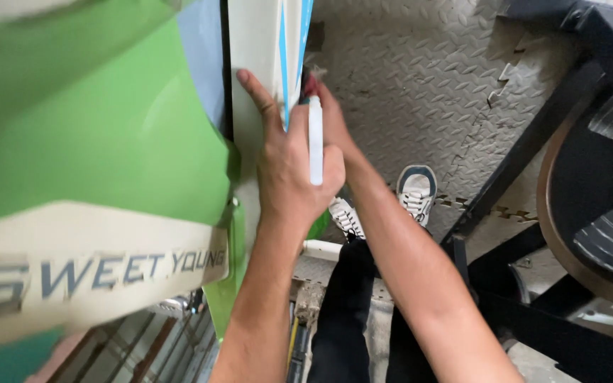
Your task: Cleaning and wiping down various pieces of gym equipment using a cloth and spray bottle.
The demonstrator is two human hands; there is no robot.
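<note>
Seen from my head camera, I looked down past a green vehicle body panel (101, 135) that filled the view from nine to twelve o'clock, with a cream band of lettering across its lower part. A white panel edged with a blue stripe (267, 42) ran up toward twelve o'clock.

My left hand (289, 167) sat near the centre, its fingers clenched around a slim white tube-shaped tool (316, 142), which stood upright with its tip at the blue stripe. The forefinger of that hand stretched out flat against the white panel, pointing to eleven o'clock.

My right hand (335, 124) was just behind the tube, toward one o'clock, mostly hidden by the left hand; it touched the tool's upper end, but I could not tell whether its fingers gripped or lay loose.

Below, at five o'clock, my white sneakers (416, 191) stood on grey tread-patterned floor matting (420, 78). A black metal frame with a large wheel (597, 206) stood at three o'clock.
</note>
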